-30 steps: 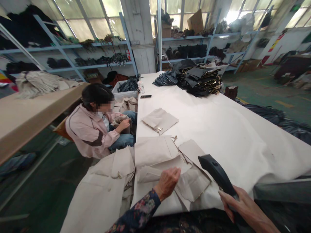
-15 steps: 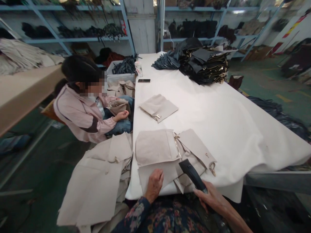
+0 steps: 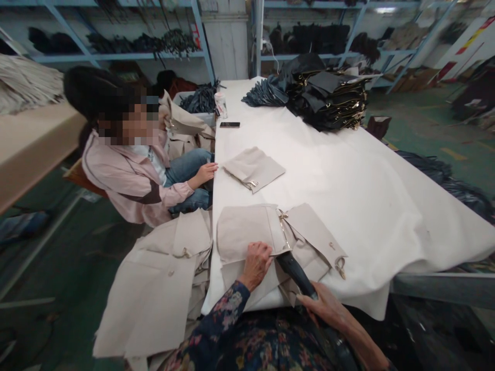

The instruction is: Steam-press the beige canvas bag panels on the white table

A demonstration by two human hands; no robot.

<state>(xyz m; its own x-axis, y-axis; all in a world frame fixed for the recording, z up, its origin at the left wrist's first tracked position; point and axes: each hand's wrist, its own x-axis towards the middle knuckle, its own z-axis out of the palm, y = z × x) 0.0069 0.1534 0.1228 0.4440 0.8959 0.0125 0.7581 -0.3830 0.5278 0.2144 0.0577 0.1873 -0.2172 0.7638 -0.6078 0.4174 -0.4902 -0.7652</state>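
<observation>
A beige bag (image 3: 243, 229) with a gold zip and clasp lies on the near end of the white-covered table. My left hand (image 3: 256, 265) is closed with its fingers curled on the bag's near edge; the fingertips are partly hidden. In my right hand (image 3: 325, 304) is a black curved wand with a flat nozzle (image 3: 296, 273), its tip touching or just under the bag's zip-end corner. A beige flap with gold hardware (image 3: 317, 234) spreads to the right of the bag.
Another beige piece (image 3: 255, 169) lies further up the table (image 3: 348, 190), beyond it a phone (image 3: 230, 124). Black bags (image 3: 328, 98) are piled at the far end. Beige bags (image 3: 154, 288) are stacked at my left. A seated co-worker (image 3: 127, 165) is at the left edge.
My left hand has moved up and right onto the bag's edge. The black wand has shifted slightly left, its nozzle now at the bag's corner. The co-worker has lifted a beige piece.
</observation>
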